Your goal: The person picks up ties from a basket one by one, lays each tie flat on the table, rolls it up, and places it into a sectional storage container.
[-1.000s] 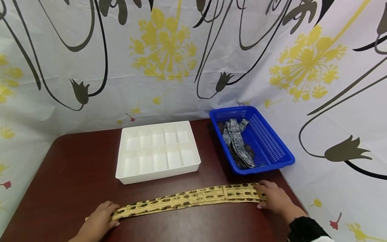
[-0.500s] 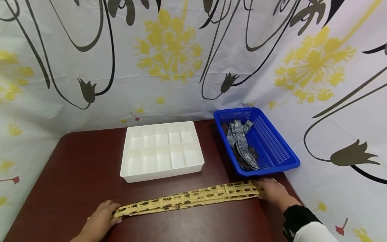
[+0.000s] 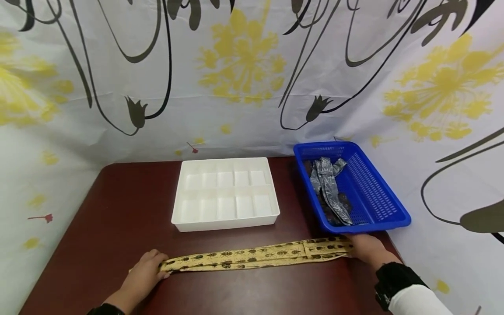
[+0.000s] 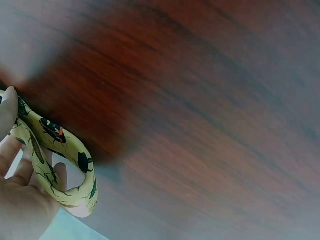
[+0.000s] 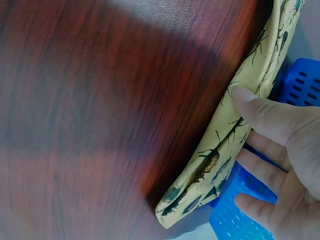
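A yellow necktie printed with dark beetles lies flat and stretched lengthwise across the near part of the dark red-brown wooden table, folded double along its length. Its wider end sits at the right, just in front of the blue basket; its narrower end curls at the left.

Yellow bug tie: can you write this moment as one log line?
yellow bug tie stretched flat on table | left hand holds one end | right hand holds other end | blue basket beside right hand
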A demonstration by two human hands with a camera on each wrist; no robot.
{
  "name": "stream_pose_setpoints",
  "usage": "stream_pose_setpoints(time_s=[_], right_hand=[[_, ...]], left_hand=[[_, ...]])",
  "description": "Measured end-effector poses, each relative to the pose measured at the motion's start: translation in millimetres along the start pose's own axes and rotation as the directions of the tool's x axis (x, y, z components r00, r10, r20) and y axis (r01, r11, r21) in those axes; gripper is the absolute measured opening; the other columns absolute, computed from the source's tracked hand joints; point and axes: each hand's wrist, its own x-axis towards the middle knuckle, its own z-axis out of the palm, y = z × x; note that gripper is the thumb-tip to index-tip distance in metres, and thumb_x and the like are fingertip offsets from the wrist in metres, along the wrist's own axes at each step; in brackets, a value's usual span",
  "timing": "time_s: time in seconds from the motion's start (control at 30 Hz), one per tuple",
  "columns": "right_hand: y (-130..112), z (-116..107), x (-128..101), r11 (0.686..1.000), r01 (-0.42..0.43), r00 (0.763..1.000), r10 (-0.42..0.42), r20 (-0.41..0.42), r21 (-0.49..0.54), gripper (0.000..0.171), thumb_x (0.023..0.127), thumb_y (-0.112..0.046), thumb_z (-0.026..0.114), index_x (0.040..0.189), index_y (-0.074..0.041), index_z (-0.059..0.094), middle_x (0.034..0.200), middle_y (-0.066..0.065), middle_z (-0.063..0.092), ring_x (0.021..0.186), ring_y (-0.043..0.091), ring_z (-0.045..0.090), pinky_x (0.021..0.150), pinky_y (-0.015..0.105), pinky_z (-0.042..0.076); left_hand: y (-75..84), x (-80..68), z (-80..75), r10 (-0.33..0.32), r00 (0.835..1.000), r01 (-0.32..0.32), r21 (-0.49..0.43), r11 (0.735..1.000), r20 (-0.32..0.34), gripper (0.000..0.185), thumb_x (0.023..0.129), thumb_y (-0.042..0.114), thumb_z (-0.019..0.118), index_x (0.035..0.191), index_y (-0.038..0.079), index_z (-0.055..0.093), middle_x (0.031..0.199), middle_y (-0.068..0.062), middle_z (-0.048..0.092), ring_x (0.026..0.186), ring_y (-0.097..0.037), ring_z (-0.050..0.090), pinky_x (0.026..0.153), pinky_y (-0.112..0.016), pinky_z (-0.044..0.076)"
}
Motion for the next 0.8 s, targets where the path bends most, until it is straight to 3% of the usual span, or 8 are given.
stream_pose_setpoints(time_s=[0.3, 0.5, 0.63, 0.8], right_hand=[[14.5, -4.0, -21.1, 0.999, -0.046, 0.999, 0.046, 0.004, 0.001, 0.054, 0.073, -0.009, 0.079, 0.123, -0.001, 0.059, 0.114, 0.025, 0.062, 0.101, 0.044, 0.060, 0.079, 0.057, 0.049], [-8.0, 0.8, -10.7, 0.998, -0.057, 0.998, 0.057, -0.001, -0.009, 0.045, 0.077, -0.015, 0.078, 0.118, -0.006, 0.063, 0.109, 0.018, 0.065, 0.099, 0.042, 0.061, 0.080, 0.058, 0.048], [-28.5, 11.8, -8.9, 0.997, 0.034, 0.992, -0.043, -0.115, -0.076, 0.044, 0.072, -0.007, 0.079, 0.114, -0.005, 0.065, 0.107, 0.016, 0.065, 0.098, 0.040, 0.061, 0.081, 0.055, 0.049], [-63.1, 23.8, -22.7, 0.987, 0.128, 0.946, -0.150, -0.286, -0.093, 0.049, 0.068, 0.003, 0.072, 0.117, 0.001, 0.064, 0.117, 0.021, 0.060, 0.108, 0.042, 0.057, 0.085, 0.055, 0.049]], left_hand=[[10.2, 26.0, 3.5, 0.039, 0.998, -0.039, -0.002, 0.999, 0.044, 0.036, 0.074, 0.016, 0.081, 0.104, 0.004, 0.067, 0.098, -0.005, 0.059, 0.097, -0.029, 0.057, 0.076, -0.046, 0.050], [-9.8, 9.9, -2.0, 0.070, 0.998, -0.070, 0.027, 0.997, 0.006, 0.038, 0.071, 0.019, 0.082, 0.103, 0.004, 0.067, 0.095, -0.004, 0.058, 0.094, -0.028, 0.057, 0.074, -0.044, 0.051], [-22.6, -2.5, -7.7, 0.053, 0.998, -0.054, 0.025, 0.998, 0.019, 0.043, 0.069, 0.019, 0.083, 0.105, 0.001, 0.066, 0.095, -0.005, 0.058, 0.092, -0.028, 0.056, 0.075, -0.044, 0.050], [-29.3, -4.2, -16.6, -0.047, 0.997, 0.048, -0.011, 0.999, 0.063, 0.064, 0.081, 0.044, 0.072, 0.118, -0.007, 0.059, 0.112, -0.026, 0.056, 0.106, -0.048, 0.050, 0.083, -0.058, 0.046]])
